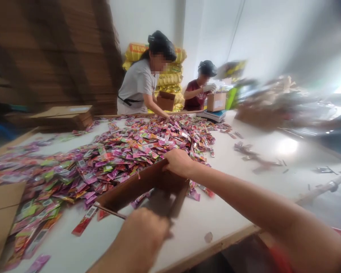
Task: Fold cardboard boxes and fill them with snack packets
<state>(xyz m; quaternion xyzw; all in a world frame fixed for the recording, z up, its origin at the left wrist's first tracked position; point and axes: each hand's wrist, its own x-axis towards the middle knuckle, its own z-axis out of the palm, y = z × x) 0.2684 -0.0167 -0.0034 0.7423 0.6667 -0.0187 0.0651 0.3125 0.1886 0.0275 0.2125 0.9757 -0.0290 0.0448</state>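
Presently, on white table (272, 151), near edge:

- Cardboard box (136, 187), brown, open, tipped toward sachet pile. Both hands on it. Thin board; prob. light, fairly stiff, walls likely to flex if squeezed. Best hold: opposite rims/corners, not flaps.
- Right hand (177, 162): clamped over far top rim of box, fingers curled over edge, beside the pile.
- Left hand (144, 231): at near rim/flap, closed around it; exact finger hold blurred.
- Sachets (125, 151): large heap of small foil packets, pink/purple/green/red, spread across table centre & left, touching box's far side. Some under/beside box. Prob. light, slick, apt to slide.
- Stray red sachet (83, 223) just left of box.
- Flat cardboard (2, 212) at left edge.
- Stacked cartons (65, 113) far left; yellow sacks (170, 79) by wall.
- Two co-workers (139, 83) at far end w/ small boxes (216, 101).
- Right side of view: motion-blurred, contents unclear.
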